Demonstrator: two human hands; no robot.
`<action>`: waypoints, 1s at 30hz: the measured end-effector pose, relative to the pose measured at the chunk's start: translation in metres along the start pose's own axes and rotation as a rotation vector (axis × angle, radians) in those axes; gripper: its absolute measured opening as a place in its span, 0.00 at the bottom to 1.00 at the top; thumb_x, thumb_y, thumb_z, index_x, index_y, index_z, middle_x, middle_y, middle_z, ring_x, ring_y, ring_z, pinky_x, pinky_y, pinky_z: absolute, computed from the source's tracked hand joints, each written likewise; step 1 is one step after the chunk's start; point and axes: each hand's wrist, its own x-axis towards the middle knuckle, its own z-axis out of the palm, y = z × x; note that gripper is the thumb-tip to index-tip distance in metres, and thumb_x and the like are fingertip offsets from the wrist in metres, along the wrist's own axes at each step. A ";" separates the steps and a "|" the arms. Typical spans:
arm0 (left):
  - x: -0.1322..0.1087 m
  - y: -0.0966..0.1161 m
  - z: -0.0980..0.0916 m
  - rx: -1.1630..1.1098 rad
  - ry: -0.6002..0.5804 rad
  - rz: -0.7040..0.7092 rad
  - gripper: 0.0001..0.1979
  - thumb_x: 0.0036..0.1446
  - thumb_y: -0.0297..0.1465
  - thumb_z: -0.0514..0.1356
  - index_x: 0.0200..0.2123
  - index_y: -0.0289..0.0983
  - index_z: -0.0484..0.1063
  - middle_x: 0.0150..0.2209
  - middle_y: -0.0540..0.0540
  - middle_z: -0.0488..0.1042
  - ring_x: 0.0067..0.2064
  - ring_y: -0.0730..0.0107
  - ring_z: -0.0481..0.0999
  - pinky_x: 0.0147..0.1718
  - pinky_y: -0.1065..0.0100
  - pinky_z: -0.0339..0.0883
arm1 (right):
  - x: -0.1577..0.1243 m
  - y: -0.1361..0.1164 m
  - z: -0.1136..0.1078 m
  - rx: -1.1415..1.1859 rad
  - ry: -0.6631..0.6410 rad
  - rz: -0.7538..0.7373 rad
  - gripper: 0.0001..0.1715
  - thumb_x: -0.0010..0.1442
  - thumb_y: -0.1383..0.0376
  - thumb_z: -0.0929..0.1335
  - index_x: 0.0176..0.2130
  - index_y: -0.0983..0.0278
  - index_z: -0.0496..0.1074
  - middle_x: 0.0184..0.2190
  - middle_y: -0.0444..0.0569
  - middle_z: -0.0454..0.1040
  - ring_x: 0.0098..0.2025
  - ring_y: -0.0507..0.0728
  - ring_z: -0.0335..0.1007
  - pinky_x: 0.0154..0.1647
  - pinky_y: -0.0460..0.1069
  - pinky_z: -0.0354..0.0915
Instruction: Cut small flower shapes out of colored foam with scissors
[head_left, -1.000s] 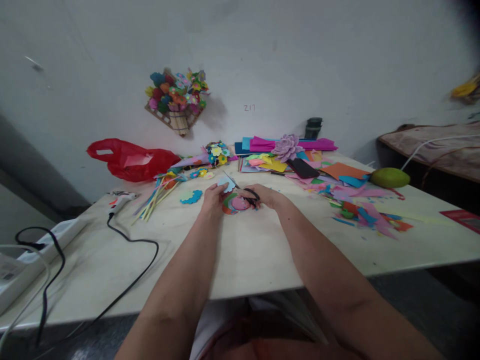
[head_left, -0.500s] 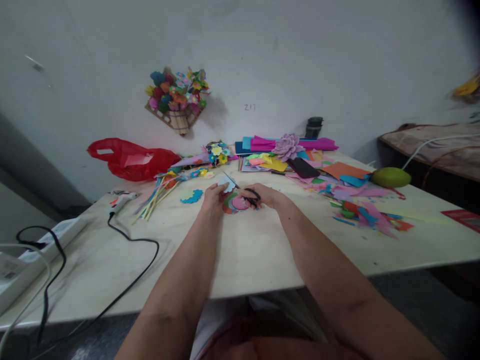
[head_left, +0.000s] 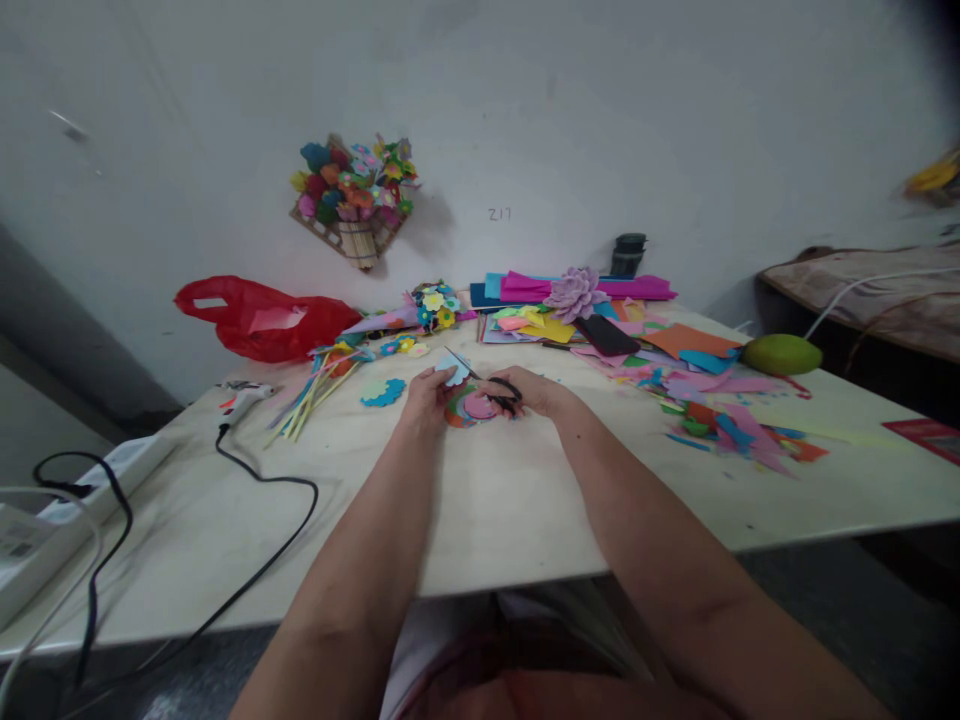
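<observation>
Blue cutout (head_left: 453, 373) pinched in left hand (head_left: 425, 396) | right hand (head_left: 537, 392) grip closed round scissors (head_left: 501, 393)

Blue cutout (head_left: 454, 374): small, pale blue, scalloped edge. Held off the table (head_left: 487, 500) by left hand (head_left: 424, 397) fingertips, approx mid-width, nearer far edge than near edge.

Scissors (head_left: 491, 386): black handles, thin metal blades, gripped in right hand (head_left: 536, 392). Blades point away & left, meeting the cutout; tip sticks out past it. Can't tell how far blades are apart.

Stack (head_left: 474, 407): round paper pieces lying flat on table just under both. Pink on top, orange & green rims showing at its left side.
</observation>
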 end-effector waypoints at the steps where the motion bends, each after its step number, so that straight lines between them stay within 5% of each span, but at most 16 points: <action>1: 0.000 0.000 0.000 -0.003 0.001 0.001 0.04 0.42 0.21 0.62 0.26 0.32 0.71 0.27 0.44 0.74 0.28 0.70 0.76 0.29 0.71 0.71 | 0.000 0.000 0.000 0.003 -0.001 -0.006 0.17 0.59 0.57 0.64 0.34 0.70 0.71 0.16 0.42 0.67 0.13 0.46 0.59 0.09 0.41 0.49; 30: -0.001 0.000 0.004 -0.037 0.021 0.028 0.06 0.41 0.22 0.61 0.27 0.33 0.71 0.27 0.46 0.75 0.28 0.71 0.75 0.29 0.71 0.70 | 0.007 0.008 0.000 0.000 0.081 -0.090 0.16 0.54 0.56 0.67 0.26 0.66 0.64 0.15 0.41 0.66 0.14 0.46 0.58 0.09 0.40 0.50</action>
